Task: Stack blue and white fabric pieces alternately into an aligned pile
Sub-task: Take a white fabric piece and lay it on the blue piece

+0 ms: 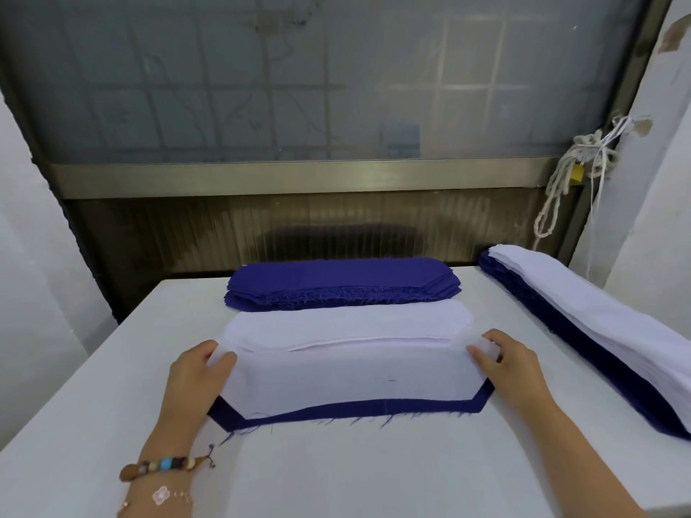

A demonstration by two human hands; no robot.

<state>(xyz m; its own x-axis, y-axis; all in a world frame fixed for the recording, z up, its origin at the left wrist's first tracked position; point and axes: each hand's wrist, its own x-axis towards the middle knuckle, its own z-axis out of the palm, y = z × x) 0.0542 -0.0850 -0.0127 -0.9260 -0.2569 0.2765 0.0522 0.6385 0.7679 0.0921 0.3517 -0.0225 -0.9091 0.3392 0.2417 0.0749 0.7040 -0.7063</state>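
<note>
Left hand (194,372) and right hand (512,362) pinch the ends of a white piece (347,379) lying over a blue piece (374,407) on the table (336,472); white stack (347,323) and blue stack (342,280) just behind, layered pile (598,330) at right.

Behind our left hand (194,375) we wear a beaded bracelet (166,466) of brown, blue and cream beads, and a thin chain (185,496) with a white clover charm (161,495).

The blue stack (342,280) at the far edge of the table (374,472) is matt woven cloth with frayed, thready edges, the white piece (347,379) thin smooth matt cloth, the table smooth matt white, the rail (299,177) behind brushed metal.
</note>
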